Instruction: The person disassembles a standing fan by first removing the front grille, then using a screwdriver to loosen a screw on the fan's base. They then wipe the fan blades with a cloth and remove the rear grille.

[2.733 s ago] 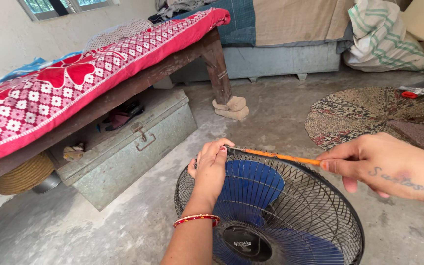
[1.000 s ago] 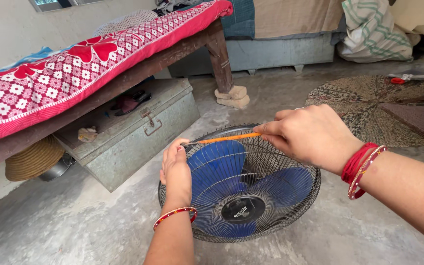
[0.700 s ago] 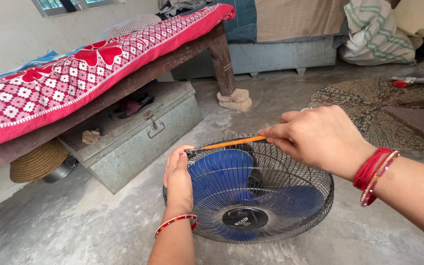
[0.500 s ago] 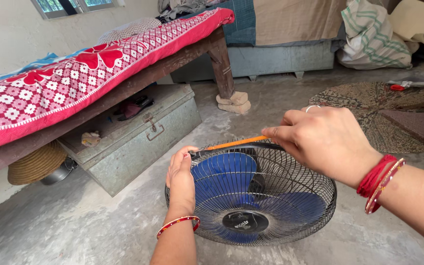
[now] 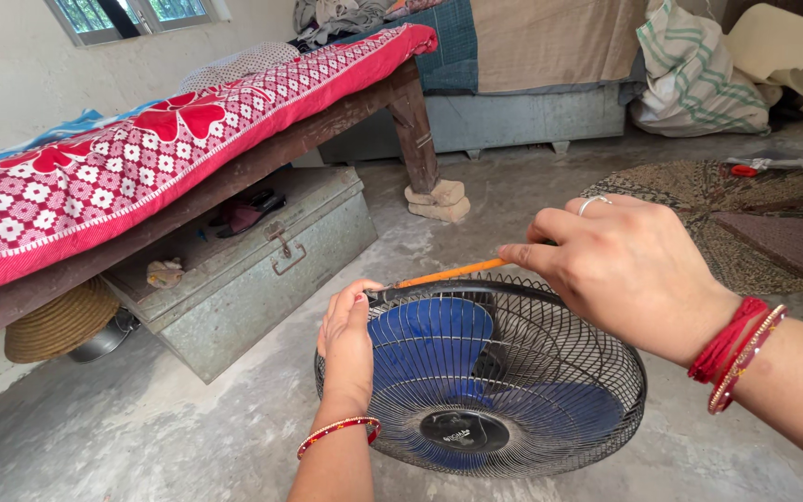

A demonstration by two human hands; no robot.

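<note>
From the head view, the fan guard (image 5: 513,390) is lying face-up on the floor. The left hand (image 5: 348,336) is gripping its near-left rim, closed on the wire. The right hand (image 5: 620,265) is pinching the orange screwdriver (image 5: 439,275), whose shaft is running leftward across the guard's top rim toward the left hand.

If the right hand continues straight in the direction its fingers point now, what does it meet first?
The right hand points left along the orange screwdriver it holds, so it would probably meet the left hand gripping the fan guard rim first. Depth is unclear; it might pass slightly above.
</note>
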